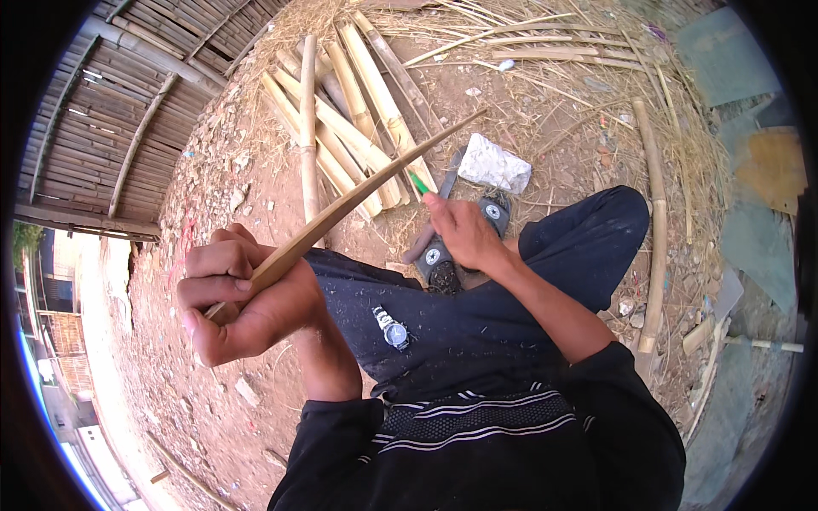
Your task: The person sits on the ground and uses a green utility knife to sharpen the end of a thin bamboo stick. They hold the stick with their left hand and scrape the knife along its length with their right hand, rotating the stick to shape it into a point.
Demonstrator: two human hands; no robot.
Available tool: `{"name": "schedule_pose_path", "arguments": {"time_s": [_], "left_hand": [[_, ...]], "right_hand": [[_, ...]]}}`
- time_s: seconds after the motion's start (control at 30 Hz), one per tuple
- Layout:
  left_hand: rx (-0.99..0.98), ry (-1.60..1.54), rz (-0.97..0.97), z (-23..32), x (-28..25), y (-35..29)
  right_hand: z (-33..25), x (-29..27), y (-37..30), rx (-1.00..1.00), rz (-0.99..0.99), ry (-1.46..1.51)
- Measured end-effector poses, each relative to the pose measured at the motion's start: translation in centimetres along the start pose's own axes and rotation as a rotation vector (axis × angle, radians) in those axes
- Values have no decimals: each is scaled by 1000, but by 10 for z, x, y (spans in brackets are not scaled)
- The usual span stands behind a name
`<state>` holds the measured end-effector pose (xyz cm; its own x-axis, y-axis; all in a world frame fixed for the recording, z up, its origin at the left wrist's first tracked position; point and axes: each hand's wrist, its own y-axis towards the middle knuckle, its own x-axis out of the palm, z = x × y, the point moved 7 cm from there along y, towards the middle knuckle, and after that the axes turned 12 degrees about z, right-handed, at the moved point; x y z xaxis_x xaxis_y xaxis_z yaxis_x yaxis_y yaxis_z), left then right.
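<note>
My left hand (251,294) is closed around the thick end of a long, tapering bamboo strip (341,209). The strip slants up to the right, and its thin tip reaches over the ground beyond my knees. My right hand (464,230) is closed on a small green thing (417,182), of which only the end shows past the thumb; its kind is hidden. The right hand is below the strip in the picture, near my feet. A wristwatch (394,332) with a metal band lies on my dark trousers (460,336).
Split bamboo pieces (345,77) lie piled ahead. A pale stone block (494,163) sits by my sandals (433,255). A bamboo pole (658,247) lies to the right, near grey sheets (758,247). A bamboo slat wall (102,128) stands at left. Straw (562,94) litters the dirt.
</note>
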<state>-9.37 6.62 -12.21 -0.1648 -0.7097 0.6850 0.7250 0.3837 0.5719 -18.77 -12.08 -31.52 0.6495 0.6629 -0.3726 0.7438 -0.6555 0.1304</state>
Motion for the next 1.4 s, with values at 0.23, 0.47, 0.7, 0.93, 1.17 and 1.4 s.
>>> {"name": "schedule_pose_path", "arguments": {"time_s": [0.23,0.47,0.7,0.93,1.17,1.4], "left_hand": [[25,29,16,0,-4,1],[-25,1,54,-1,-6,-4],[-46,-137,-197,1,1,0],[-95,-206,-256,-3,5,-2],[-126,-185,-210,-6,5,0],[-103,-179,-244,-2,7,0]], "right_hand": [[-26,-2,-12,-64,-113,81],[67,-21,17,270,65,-106],[-45,-13,-23,-288,-57,13],[-9,-28,0,-84,50,-198],[28,-28,9,-45,165,-209],[-44,-14,-13,-239,13,-176]]}}
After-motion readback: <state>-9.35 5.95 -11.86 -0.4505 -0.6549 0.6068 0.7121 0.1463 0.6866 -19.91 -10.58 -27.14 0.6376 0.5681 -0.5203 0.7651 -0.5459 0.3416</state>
